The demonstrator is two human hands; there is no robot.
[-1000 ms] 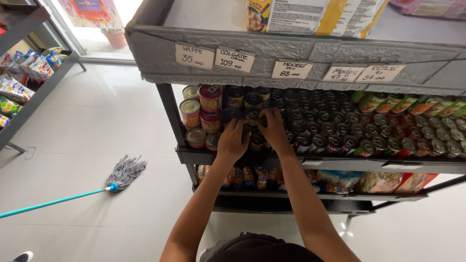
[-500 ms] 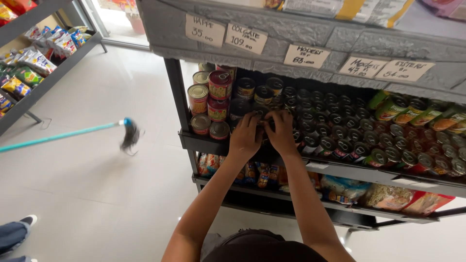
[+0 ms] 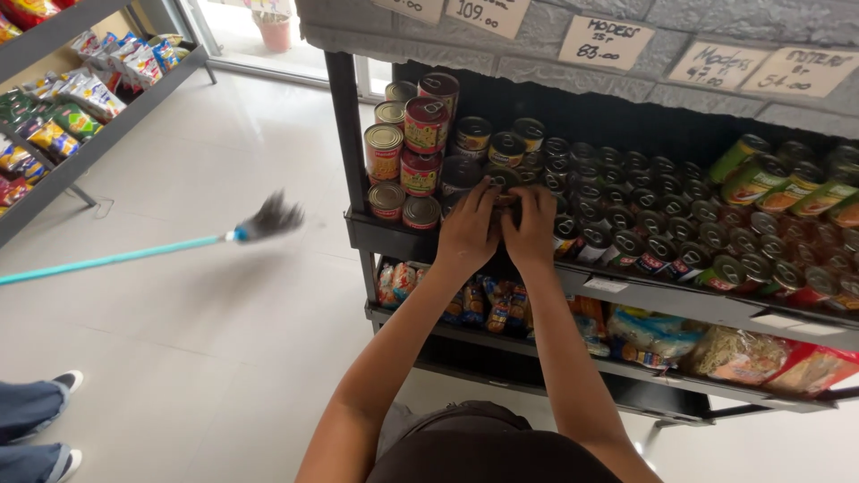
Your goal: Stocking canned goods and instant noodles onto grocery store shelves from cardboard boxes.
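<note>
Both my hands reach onto a dark shop shelf (image 3: 626,291) packed with rows of tins. My left hand (image 3: 470,231) and my right hand (image 3: 533,225) are pressed side by side around a small dark tin (image 3: 503,199) in the front row; the fingers hide most of it. Stacked red and yellow tins (image 3: 420,148) stand just left of my hands. More dark tins (image 3: 626,215) run off to the right, then green-labelled ones (image 3: 787,188).
A person's legs and shoes (image 3: 40,429) stand at bottom left, and a mop with a teal handle (image 3: 179,246) sweeps the pale floor. A snack rack (image 3: 63,116) lines the left wall. Bagged goods (image 3: 716,344) fill the shelf below; paper price tags (image 3: 617,42) hang above.
My hands have drawn closer together on the front-row tin. The view shifted right and down along the shelf. The mop swung across the floor.
</note>
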